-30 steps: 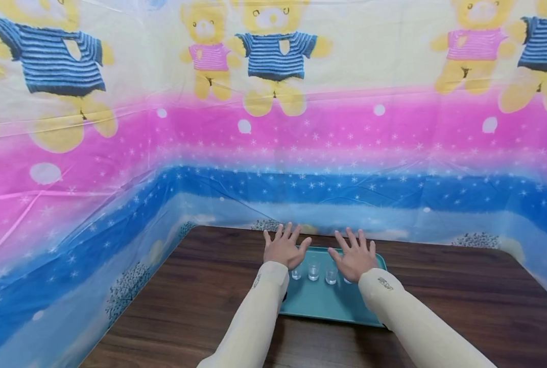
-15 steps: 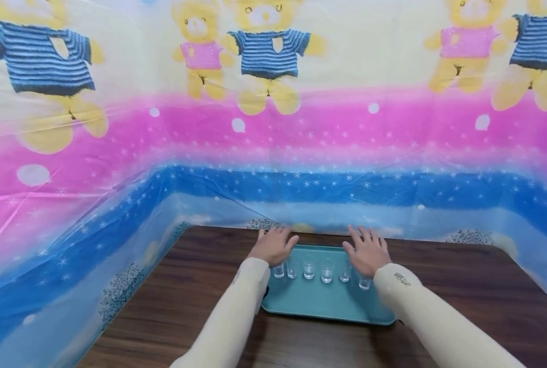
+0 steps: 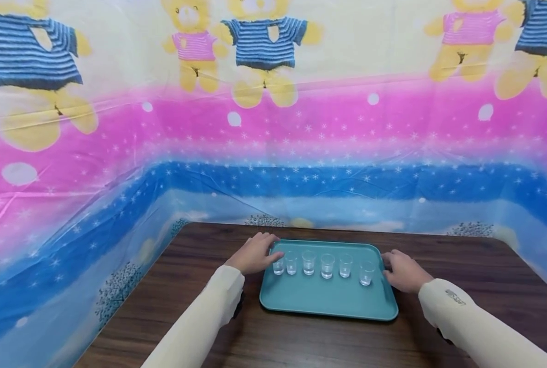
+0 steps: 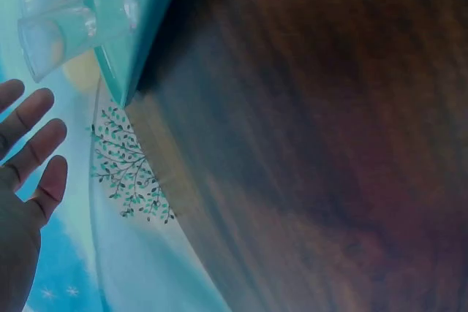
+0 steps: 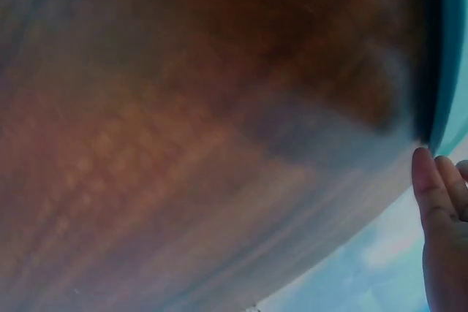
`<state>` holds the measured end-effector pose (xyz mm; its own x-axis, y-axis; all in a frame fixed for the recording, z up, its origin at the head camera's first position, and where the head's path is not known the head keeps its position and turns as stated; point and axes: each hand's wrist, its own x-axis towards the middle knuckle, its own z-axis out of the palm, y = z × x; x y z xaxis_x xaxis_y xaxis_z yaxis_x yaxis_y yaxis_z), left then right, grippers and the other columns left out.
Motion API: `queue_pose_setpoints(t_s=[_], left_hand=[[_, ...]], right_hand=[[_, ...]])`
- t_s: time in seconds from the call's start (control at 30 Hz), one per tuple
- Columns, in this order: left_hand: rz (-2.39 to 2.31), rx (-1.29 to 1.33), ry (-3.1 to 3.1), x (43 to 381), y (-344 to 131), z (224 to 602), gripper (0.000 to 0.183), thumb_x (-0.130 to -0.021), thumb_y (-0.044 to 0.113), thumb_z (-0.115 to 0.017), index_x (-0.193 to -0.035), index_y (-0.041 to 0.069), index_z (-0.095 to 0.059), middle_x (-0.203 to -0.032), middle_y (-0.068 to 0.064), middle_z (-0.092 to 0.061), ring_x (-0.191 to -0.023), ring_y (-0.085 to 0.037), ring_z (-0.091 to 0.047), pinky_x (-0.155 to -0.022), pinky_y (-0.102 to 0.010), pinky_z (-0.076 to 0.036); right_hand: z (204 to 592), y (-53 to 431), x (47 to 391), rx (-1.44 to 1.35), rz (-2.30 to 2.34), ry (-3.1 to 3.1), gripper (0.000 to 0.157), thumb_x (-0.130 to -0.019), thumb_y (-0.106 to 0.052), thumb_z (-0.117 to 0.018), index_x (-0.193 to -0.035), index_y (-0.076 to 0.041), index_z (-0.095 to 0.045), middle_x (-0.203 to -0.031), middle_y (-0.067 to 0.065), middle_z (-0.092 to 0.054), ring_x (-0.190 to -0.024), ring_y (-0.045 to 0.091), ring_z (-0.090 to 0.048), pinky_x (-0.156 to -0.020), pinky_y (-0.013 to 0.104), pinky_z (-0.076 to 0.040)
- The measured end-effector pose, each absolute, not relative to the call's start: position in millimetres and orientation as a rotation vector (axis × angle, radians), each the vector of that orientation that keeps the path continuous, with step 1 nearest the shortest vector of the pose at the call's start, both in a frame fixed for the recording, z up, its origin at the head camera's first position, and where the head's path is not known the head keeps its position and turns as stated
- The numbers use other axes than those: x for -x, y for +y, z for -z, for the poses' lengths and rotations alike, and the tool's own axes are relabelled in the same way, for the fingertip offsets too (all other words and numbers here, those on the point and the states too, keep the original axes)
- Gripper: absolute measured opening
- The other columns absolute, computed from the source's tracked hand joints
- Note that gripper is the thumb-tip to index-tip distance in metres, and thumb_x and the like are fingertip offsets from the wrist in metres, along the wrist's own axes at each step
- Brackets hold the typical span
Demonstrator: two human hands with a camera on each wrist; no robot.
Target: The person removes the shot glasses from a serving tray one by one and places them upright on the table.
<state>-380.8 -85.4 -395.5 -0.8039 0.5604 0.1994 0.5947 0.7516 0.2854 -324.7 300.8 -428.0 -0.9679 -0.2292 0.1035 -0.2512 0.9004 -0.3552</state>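
Note:
On the table lies a teal tray (image 3: 324, 302) bearing a row of several small clear shot glasses (image 3: 327, 267), each upright with some clear liquid or a thick base at the bottom; I cannot tell which. My left hand (image 3: 252, 255) is at the tray's left rim, its thumb by the leftmost glass (image 3: 278, 266). In the left wrist view its fingers (image 4: 33, 147) are spread and hold nothing. At the right rim is my right hand (image 3: 405, 272), fingers slightly bent; in the right wrist view the fingertips (image 5: 421, 160) are at the tray edge (image 5: 447, 56). Contact is unclear.
The dark wooden table (image 3: 199, 286) extends around the tray on all sides. A printed cloth (image 3: 370, 184) with bears and snowflakes hangs behind the table and along its sides.
Both hands were raised over the tray with fingers spread. They have parted and lowered, left hand to the left rim, right hand to the right rim, uncovering the whole row of glasses.

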Motion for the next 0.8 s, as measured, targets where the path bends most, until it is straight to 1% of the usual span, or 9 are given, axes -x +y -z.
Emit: queue_pose_setpoints(t_s=[0.1, 0.2, 0.37, 0.6, 0.8], left_hand=[[0.540, 0.984, -2.809, 380.8, -90.4, 400.2, 0.041, -0.095, 0.035, -0.058, -0.125, 0.007, -0.058, -0.097, -0.005, -0.056, -0.085, -0.016, -0.046, -0.076, -0.038, -0.038], [0.568, 1.000, -2.799, 380.5, -94.2, 403.9, 0.040, -0.093, 0.033, -0.061, -0.124, 0.006, -0.059, -0.100, -0.008, -0.057, -0.085, -0.016, -0.045, -0.076, -0.037, -0.039], [0.630, 1.033, -2.793, 379.4, -97.7, 409.6, 0.037, -0.092, 0.028, -0.063, -0.122, 0.006, -0.060, -0.100, -0.008, -0.057, -0.086, -0.017, -0.045, -0.076, -0.037, -0.040], [0.682, 1.023, -2.771, 380.1, -99.4, 419.1, 0.036, -0.093, 0.026, -0.063, -0.122, 0.006, -0.060, -0.099, -0.007, -0.056, -0.087, -0.022, -0.049, -0.072, -0.033, -0.043], [0.749, 1.039, -2.742, 383.4, -96.0, 419.5, 0.036, -0.091, 0.025, -0.065, -0.120, 0.005, -0.061, -0.098, -0.009, -0.056, -0.085, -0.022, -0.050, -0.071, -0.032, -0.045]], right_hand=[[432.9, 303.5, 320.7, -0.411, -0.618, -2.997, 0.042, -0.088, -0.002, -0.062, -0.125, 0.015, -0.051, -0.106, 0.021, -0.053, -0.097, 0.035, -0.057, -0.074, 0.046, -0.049], [437.5, 306.8, 318.1, -0.407, -0.645, -3.000, 0.042, -0.087, -0.001, -0.064, -0.124, 0.014, -0.052, -0.104, 0.018, -0.054, -0.094, 0.030, -0.058, -0.072, 0.042, -0.050], [443.5, 311.9, 316.5, -0.379, -0.746, -2.988, 0.041, -0.087, 0.001, -0.063, -0.125, 0.014, -0.052, -0.100, 0.014, -0.054, -0.088, 0.023, -0.056, -0.067, 0.037, -0.048], [447.1, 313.8, 313.2, -0.345, -0.867, -2.971, 0.042, -0.089, -0.001, -0.062, -0.127, 0.011, -0.052, -0.102, 0.012, -0.057, -0.094, 0.025, -0.057, -0.071, 0.038, -0.050], [447.6, 314.0, 313.2, -0.334, -0.857, -2.957, 0.041, -0.088, -0.001, -0.063, -0.127, 0.009, -0.053, -0.102, 0.009, -0.057, -0.092, 0.022, -0.057, -0.069, 0.036, -0.049]])
